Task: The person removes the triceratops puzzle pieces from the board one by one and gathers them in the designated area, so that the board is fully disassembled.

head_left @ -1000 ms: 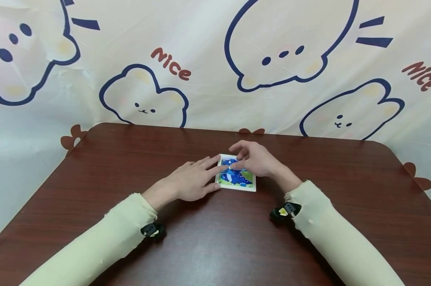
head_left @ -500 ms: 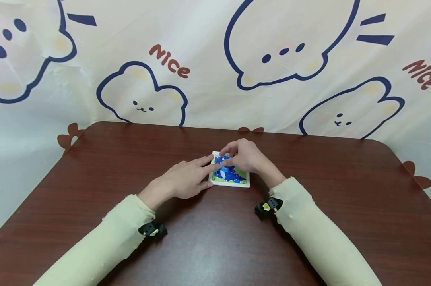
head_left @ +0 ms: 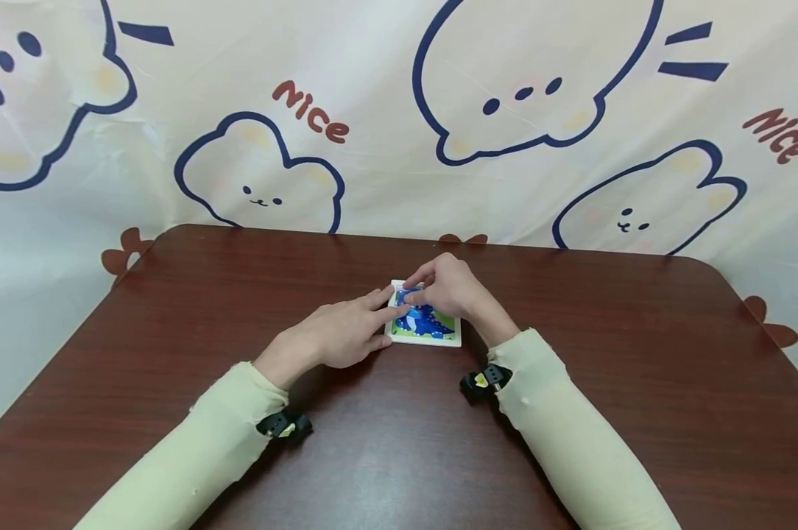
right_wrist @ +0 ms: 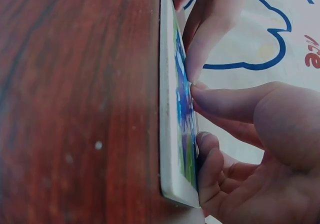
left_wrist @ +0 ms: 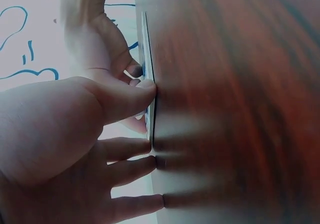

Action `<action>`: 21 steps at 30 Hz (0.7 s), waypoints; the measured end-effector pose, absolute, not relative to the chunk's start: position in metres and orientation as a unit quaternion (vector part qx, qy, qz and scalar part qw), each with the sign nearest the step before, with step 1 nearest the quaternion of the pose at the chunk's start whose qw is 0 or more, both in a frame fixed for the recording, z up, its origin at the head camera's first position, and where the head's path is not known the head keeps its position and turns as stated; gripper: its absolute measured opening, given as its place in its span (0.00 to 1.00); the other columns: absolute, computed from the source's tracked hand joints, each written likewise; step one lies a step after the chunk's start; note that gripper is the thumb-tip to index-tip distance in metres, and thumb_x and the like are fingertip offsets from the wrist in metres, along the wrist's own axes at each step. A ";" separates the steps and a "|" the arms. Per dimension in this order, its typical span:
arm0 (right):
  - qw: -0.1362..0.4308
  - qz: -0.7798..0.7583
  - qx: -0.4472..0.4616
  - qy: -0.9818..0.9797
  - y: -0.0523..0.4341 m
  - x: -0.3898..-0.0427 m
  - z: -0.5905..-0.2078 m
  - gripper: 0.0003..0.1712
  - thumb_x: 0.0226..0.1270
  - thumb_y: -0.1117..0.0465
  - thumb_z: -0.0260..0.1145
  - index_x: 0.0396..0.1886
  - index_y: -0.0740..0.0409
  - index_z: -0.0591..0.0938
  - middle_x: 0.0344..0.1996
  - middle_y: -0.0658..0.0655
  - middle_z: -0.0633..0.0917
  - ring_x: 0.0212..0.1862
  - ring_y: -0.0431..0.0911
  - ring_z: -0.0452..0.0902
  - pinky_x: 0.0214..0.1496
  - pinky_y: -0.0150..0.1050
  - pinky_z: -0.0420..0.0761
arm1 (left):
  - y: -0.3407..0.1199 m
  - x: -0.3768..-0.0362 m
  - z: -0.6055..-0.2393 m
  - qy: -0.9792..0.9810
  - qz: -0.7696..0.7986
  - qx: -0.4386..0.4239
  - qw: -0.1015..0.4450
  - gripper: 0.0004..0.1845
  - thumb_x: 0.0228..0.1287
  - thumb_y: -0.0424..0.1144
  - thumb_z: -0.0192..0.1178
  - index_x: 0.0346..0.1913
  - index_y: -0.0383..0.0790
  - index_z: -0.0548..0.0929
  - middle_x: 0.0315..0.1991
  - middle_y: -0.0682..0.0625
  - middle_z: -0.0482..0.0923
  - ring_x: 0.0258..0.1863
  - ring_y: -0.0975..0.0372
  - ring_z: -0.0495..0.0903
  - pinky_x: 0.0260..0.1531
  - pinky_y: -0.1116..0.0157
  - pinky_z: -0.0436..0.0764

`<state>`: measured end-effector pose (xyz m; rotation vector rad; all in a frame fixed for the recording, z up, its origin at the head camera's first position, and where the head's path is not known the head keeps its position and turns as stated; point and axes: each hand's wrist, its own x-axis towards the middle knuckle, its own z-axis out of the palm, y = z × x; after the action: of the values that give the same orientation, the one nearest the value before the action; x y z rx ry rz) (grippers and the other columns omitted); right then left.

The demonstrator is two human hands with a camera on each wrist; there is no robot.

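Note:
A small square board [head_left: 425,327] with a white border and a blue dinosaur picture lies flat on the table. My left hand [head_left: 342,335] lies at its left side, fingers fairly straight. The left thumb [left_wrist: 137,96] touches the board's edge, and one left finger [right_wrist: 207,39] reaches onto the picture. My right hand [head_left: 448,287] is over the upper part of the board with bent fingers. The right thumb [right_wrist: 230,101] touches the picture, close to the left fingertip. The right fingers hide part of the picture, and whether they pinch anything is unclear.
The dark brown wooden table [head_left: 386,456] extends around the board. A pale cloth [head_left: 386,191] printed with cartoon outlines hangs behind the table and along its sides. A black wrist device [head_left: 485,383] sits at the right cuff, and another wrist device [head_left: 285,425] at the left.
The board has shifted slightly left in the head view. My right hand has moved left and come down onto its upper part. The left hand keeps its place at the left edge.

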<state>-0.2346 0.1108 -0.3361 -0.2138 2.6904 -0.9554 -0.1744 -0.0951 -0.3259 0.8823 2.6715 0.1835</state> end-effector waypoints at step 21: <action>0.150 -0.357 -0.055 0.920 0.111 -0.234 -0.336 0.11 0.67 0.58 0.78 0.49 0.48 0.94 0.49 0.58 0.84 0.53 0.52 0.74 0.50 0.44 0.76 | -0.094 -0.178 -0.327 0.936 0.077 0.301 0.163 0.37 0.79 0.49 0.61 0.85 0.60 0.60 0.88 0.42 0.49 0.79 0.42 0.69 0.68 0.39 0.78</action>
<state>-0.2341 0.1108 -0.3362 -0.1583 2.6446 -1.0266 -0.1776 -0.0937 -0.3266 0.8588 2.6704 0.2197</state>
